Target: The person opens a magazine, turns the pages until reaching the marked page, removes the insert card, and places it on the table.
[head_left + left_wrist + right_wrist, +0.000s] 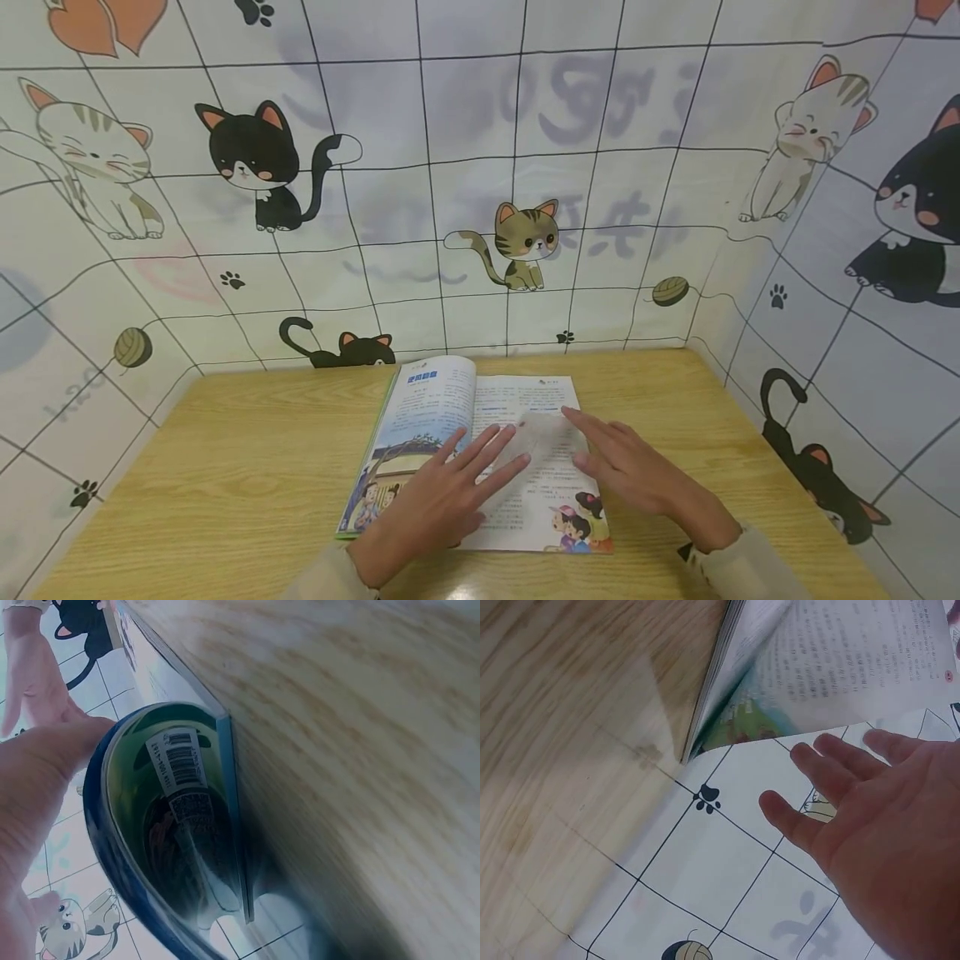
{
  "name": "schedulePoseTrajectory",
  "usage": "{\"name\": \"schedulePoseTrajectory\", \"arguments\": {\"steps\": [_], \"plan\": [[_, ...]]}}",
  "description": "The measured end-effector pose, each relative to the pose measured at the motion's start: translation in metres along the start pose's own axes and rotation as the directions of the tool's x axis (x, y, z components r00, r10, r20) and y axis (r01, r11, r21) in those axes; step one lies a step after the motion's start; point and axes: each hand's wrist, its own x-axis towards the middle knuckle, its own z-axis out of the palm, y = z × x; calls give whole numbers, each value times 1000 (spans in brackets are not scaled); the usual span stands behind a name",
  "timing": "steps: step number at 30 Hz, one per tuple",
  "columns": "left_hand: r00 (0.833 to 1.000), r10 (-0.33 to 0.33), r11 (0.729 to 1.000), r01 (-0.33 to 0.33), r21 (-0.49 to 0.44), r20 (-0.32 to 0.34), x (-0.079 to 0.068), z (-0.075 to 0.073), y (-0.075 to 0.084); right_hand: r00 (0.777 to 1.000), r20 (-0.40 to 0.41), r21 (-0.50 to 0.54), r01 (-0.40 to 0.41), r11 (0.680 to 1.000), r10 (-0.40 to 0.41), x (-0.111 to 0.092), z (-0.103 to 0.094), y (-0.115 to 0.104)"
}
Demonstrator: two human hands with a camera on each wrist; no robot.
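Note:
An open illustrated magazine lies on the wooden table, its left page arching up near the spine. My left hand is over the lower middle of the spread, fingers extended and spread. Over the right page's outer edge is my right hand, fingers straight, pointing inward. A pale translucent patch with a small red mark shows on that page between the hands. In the left wrist view the thumb is beside the curved cover, inside which a barcode label shows. The right wrist view shows spread fingers by the page.
The wooden table extends to both sides of the magazine. A white cloth backdrop with grid lines and printed cats stands behind the table and along its sides.

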Motion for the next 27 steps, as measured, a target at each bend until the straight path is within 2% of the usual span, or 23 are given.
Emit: {"name": "schedulePoseTrajectory", "arguments": {"steps": [7, 13, 20, 27], "plan": [[999, 37, 995, -39, 92, 23, -3, -3, -6, 997, 31, -33, -64, 997, 66, -3, 1, 2], [998, 13, 997, -17, 69, 60, -6, -3, -8, 988, 106, -55, -105, 993, 110, -7, 5, 2], [999, 6, 999, -7, 41, 35, -10, 1, -11, 973, 214, -124, -60, 990, 86, -10, 11, 5], [1000, -3, 1000, 3, 9, 27, -12, 3, -13, 950, 306, -68, -35, 997, 54, -16, 17, 13]]}}
